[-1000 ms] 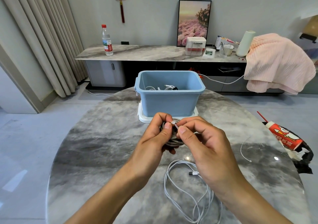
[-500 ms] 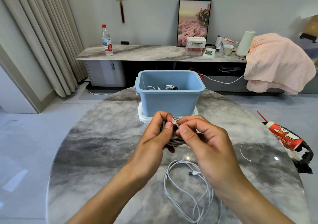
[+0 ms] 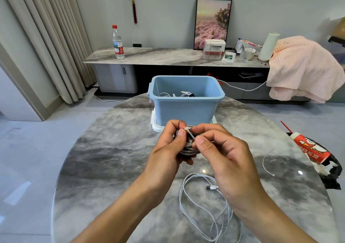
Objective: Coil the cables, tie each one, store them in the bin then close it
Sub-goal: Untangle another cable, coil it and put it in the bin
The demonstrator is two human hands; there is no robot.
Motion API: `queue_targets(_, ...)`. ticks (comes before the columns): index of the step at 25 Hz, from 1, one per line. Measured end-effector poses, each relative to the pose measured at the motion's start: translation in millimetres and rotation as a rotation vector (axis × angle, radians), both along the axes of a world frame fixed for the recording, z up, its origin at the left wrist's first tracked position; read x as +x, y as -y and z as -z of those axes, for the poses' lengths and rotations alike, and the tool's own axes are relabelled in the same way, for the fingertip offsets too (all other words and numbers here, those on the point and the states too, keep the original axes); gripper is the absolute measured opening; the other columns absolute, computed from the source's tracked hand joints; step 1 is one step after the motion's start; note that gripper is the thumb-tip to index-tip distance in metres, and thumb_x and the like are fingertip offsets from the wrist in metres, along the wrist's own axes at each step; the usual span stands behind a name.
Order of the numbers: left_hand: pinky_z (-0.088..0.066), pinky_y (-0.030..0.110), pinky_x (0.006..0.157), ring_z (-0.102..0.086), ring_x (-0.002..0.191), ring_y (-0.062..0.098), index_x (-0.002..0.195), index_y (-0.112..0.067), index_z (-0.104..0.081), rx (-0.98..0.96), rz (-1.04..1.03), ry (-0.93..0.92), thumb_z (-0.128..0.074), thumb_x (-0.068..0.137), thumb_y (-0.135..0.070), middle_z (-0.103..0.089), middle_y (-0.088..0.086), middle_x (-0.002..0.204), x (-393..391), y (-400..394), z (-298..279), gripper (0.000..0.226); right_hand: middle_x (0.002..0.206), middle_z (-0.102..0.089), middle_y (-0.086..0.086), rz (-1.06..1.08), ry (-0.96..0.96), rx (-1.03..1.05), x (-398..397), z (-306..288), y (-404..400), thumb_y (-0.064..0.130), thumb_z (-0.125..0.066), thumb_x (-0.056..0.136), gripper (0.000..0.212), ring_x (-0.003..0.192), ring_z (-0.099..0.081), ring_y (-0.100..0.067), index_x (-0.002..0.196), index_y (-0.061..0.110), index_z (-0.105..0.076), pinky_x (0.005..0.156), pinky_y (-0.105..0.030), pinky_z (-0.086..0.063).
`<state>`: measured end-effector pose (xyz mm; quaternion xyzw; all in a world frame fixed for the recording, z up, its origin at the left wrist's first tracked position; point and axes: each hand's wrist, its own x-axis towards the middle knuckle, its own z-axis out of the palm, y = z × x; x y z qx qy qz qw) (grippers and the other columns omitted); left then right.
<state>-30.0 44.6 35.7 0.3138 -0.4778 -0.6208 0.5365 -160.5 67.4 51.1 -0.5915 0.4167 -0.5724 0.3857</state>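
Scarcely anything moved since a second ago: both hands tying.
Left hand grips the grey coiled cable before the blue bin, steadying it; right hand pinches the white tie.

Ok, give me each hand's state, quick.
Left hand: holding the coiled grey cable, fingers curled round it.
Right hand: pinching the white cable tie wrapped on that coil.

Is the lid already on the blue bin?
No. The blue bin stands open with cables visible inside, and its white lid lies underneath it on the table.
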Motion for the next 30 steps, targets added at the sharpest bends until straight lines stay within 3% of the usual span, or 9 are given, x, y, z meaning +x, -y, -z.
queue_targets(8,-0.041,0.029,0.062,-0.05,0.07,0.015,0.094,-0.017,-0.049,-0.014,-0.005,0.02,-0.046,0.091,-0.028,-0.053,0.003,0.081,-1,-2,-1,0.012,0.099,-0.069,0.007,0.013,0.002,-0.001,0,-3,-3,0.016,-0.06,0.088,0.02,0.097,-0.066,-0.014,0.07,0.012,-0.07,0.074,-0.018,-0.051)
queue_targets(17,-0.041,0.028,0.062,-0.05,0.069,0.012,0.094,-0.018,-0.049,-0.024,-0.003,0.062,-0.046,0.091,-0.028,-0.054,-0.001,0.079,0,-2,-1,0.011,0.1,-0.069,0.007,0.035,-0.001,-0.001,1,-1,-2,0.02,-0.061,0.088,0.018,0.1,-0.066,-0.018,0.073,0.019,-0.071,0.079,-0.025,-0.053)
queue_targets(23,-0.042,0.025,0.063,-0.049,0.07,0.009,0.093,-0.02,-0.049,-0.084,0.008,0.13,-0.045,0.092,-0.028,-0.056,-0.006,0.078,0,-3,-2,0.01,0.097,-0.069,0.006,0.045,0.014,-0.013,1,-1,-1,0.02,-0.061,0.088,0.018,0.098,-0.066,-0.017,0.074,0.021,-0.072,0.077,-0.021,-0.052)
queue_targets(27,-0.039,0.028,0.061,-0.05,0.069,0.014,0.094,-0.016,-0.047,0.021,-0.006,0.008,-0.048,0.097,-0.022,-0.056,-0.001,0.079,-2,-5,-7,0.007,0.101,-0.069,0.004,0.003,0.084,-0.001,2,-3,-3,0.018,-0.061,0.087,0.02,0.095,-0.066,-0.015,0.072,0.022,-0.072,0.076,-0.021,-0.051)
queue_targets(30,-0.036,0.029,0.06,-0.048,0.067,0.015,0.086,-0.017,-0.051,0.135,-0.024,-0.079,-0.04,0.103,-0.019,-0.054,0.002,0.077,-6,-8,-10,0.021,0.103,-0.069,0.005,0.013,0.076,0.007,5,-3,-4,0.018,-0.06,0.086,0.018,0.1,-0.064,-0.017,0.072,0.015,-0.071,0.071,-0.016,-0.05)
